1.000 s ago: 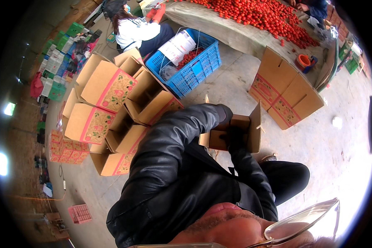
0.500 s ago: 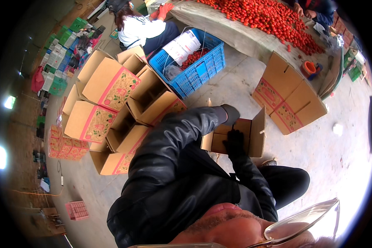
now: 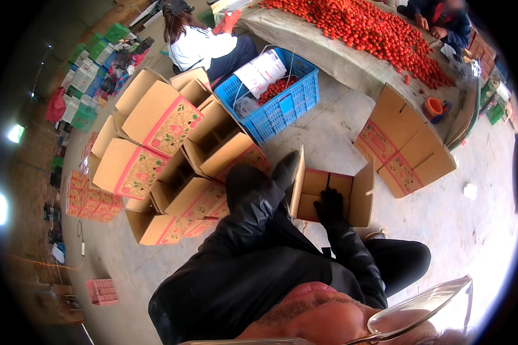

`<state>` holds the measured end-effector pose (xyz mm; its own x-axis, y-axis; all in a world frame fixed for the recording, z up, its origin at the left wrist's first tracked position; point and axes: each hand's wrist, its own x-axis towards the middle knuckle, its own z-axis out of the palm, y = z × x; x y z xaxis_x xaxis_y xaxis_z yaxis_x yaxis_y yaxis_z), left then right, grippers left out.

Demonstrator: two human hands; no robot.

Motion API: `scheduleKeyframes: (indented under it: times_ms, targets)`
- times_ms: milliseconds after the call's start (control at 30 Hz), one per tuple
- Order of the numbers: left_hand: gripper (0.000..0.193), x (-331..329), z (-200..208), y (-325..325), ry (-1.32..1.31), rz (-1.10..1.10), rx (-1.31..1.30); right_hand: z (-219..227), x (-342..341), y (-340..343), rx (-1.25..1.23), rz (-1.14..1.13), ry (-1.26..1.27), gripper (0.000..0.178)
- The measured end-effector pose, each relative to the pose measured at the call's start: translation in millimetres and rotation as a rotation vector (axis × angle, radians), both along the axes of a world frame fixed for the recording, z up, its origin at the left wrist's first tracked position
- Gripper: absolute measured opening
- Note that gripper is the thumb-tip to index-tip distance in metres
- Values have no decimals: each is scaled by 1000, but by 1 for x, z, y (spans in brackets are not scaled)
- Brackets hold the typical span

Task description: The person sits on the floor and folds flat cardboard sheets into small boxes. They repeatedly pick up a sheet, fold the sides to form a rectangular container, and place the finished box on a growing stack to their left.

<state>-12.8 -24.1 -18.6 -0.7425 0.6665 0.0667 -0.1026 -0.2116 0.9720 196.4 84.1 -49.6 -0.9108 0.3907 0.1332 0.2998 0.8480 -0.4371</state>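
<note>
An upright cardboard carton (image 3: pixel 361 198) stands in front of me with its top flaps raised, and I look down into it. My right hand (image 3: pixel 330 206), in a black glove, reaches inside with its fingers spread against the brown cardboard bottom. Outside the carton's left flap (image 3: pixel 297 183) is my left hand (image 3: pixel 285 170) in a dark glove. It lies along that flap, its fingers looking stretched out, though single fingers are hard to make out.
Several open printed cartons (image 3: pixel 155 123) stack up at left. Behind them is a blue crate (image 3: pixel 285 106) with tomatoes and a white bucket. Another carton (image 3: pixel 406 146) stands at right. Two people sit by a tomato heap (image 3: pixel 362 34); an orange bowl (image 3: pixel 431 107) is nearby.
My left hand has drawn back leftward from over the carton's far edge to outside its left flap. My right hand stays inside the carton. The view has shifted slightly.
</note>
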Motion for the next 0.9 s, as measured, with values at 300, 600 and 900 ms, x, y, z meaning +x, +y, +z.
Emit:
scheduleKeyframes:
  times_ms: [300,600,900]
  targets:
    - [49,48,21,50,-287,-324,-44,146,-20,3,-846,-151,172,63]
    - [72,60,10,70,222,-224,-882,72,1,33,-1358,-202,452,46]
    - [72,54,-42,51,315,-328,-849,39,29,26,-794,-369,-2,51]
